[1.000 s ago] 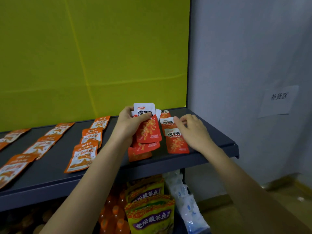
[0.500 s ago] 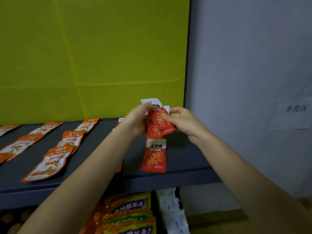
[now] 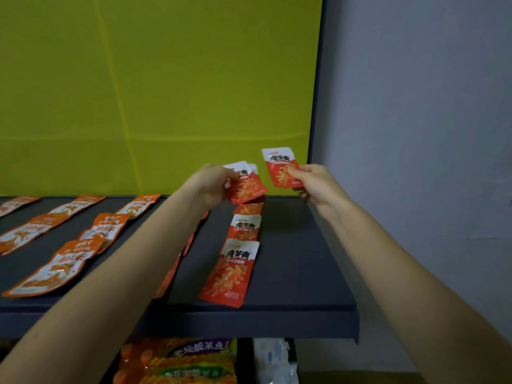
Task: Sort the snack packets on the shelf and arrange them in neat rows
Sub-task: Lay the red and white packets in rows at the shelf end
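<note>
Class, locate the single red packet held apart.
Head view: right hand pinches the single red packet above the shelf's back-right corner, right of the left hand's bunch.

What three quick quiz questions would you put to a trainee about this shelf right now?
1. Multiple choice: what does the right hand hold? A) a single red packet B) an orange packet C) nothing
2. True or false: the left hand holds nothing.
3. Fill in: on the shelf, the orange packets lie to the ___ of the red row.

Key: 1 A. 2 false, it grips a bunch of red packets. 3 left.
</note>
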